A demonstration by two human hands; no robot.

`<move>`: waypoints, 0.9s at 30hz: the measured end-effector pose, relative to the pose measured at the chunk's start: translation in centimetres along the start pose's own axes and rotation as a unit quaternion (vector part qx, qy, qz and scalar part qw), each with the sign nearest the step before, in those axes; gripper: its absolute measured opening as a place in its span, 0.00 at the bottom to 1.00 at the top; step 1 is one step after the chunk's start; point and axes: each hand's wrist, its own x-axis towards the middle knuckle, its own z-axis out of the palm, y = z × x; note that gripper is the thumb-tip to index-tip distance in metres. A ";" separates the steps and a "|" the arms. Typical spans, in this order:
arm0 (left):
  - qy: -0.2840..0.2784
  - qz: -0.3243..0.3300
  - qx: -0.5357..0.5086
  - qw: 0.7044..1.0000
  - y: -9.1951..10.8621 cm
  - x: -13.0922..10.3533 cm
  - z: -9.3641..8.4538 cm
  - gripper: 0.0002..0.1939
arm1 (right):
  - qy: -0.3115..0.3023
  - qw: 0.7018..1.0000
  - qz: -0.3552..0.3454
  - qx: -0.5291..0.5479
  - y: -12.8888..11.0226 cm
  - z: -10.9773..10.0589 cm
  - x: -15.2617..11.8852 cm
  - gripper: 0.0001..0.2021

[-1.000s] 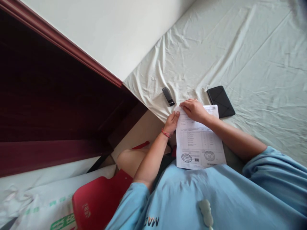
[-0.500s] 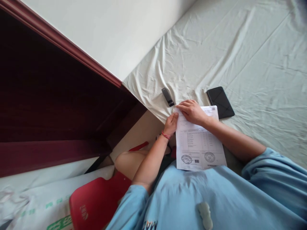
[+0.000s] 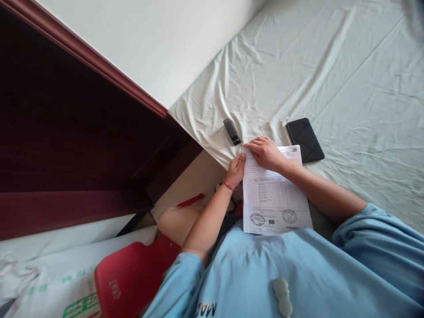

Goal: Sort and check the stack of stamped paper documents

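While seated at the bed edge: person in a blue shirt works a paper with both hands.
Paper (image 3: 274, 198): white rectangular sheet, flat and smooth, printed with a table of fine rows and two round stamps near its lower edge; lies on the bed corner, lower end at the shirt.
Left hand (image 3: 236, 170): pinches the paper's upper-left edge; thin red band on the wrist.
Right hand (image 3: 265, 152): fingers curled, pressing the top-left corner.
Bed (image 3: 347, 79): pale sheet, creased cloth.
Stick (image 3: 232, 131): small, black, oblong, just beyond the hands.
Case (image 3: 304, 140): black, flat, rounded corners, touching the paper's top-right.
Chair (image 3: 132, 278): red, glossy plastic.
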 end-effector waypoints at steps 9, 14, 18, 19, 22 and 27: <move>0.009 0.024 0.023 0.999 -0.1 0.0 -0.1 0.36 | -0.029 0.999 0.014 -0.012 -0.5 -0.5 0.1 0.20; 0.007 0.050 0.061 0.997 -0.7 0.1 -0.3 0.37 | -0.015 0.999 0.048 0.001 -0.5 -0.7 0.3 0.19; 0.006 0.055 0.073 0.996 -0.7 0.1 -0.5 0.36 | -0.024 0.997 0.071 -0.011 -0.4 -0.8 0.4 0.17; 0.006 0.056 0.079 0.995 -0.7 0.2 -0.5 0.36 | -0.026 0.997 0.073 -0.015 -0.4 -0.8 0.4 0.16; 0.025 0.059 0.118 0.991 -0.4 0.5 -0.6 0.31 | -0.025 0.996 0.076 -0.028 -0.5 -0.7 0.4 0.16; 0.062 0.072 0.163 0.982 0.0 1.3 -0.1 0.22 | -0.029 0.995 0.084 -0.039 -0.5 -0.5 0.3 0.16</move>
